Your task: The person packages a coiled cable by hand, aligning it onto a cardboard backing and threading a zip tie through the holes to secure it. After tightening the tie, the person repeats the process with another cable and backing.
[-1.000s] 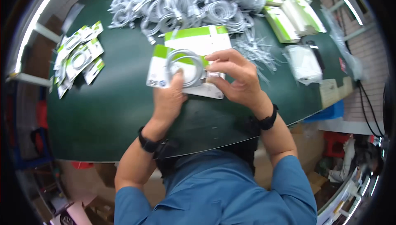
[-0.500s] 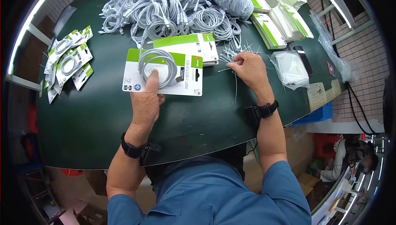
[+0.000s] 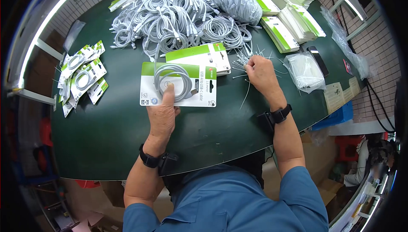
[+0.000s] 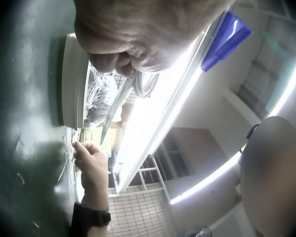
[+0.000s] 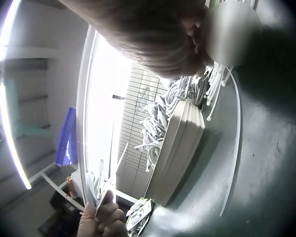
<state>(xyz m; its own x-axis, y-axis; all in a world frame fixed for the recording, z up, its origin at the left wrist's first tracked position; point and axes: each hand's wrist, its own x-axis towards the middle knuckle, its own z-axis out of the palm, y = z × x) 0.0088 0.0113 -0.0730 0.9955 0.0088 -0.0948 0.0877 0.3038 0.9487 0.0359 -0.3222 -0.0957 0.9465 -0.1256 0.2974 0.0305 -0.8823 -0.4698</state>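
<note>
Your left hand (image 3: 161, 119) grasps the card (image 3: 208, 74) – thumb on top, across the lower edge of the coil (image 3: 158, 77), its tip inside the ring. The coil lies against the card's face, held over the counter (image 3: 204, 142). Your right hand (image 3: 263, 78) has its fingers bent together at the loose ties (image 3: 242, 58); whether they pinch one, you can't tell from these views. Just behind the card sits a card stack (image 3: 187, 56), the cable pile (image 3: 165, 15) beyond it – finished packs (image 3: 83, 80) well off left, a plastic bag (image 3: 304, 71) and phone (image 3: 318, 61) right of the ties.
</note>
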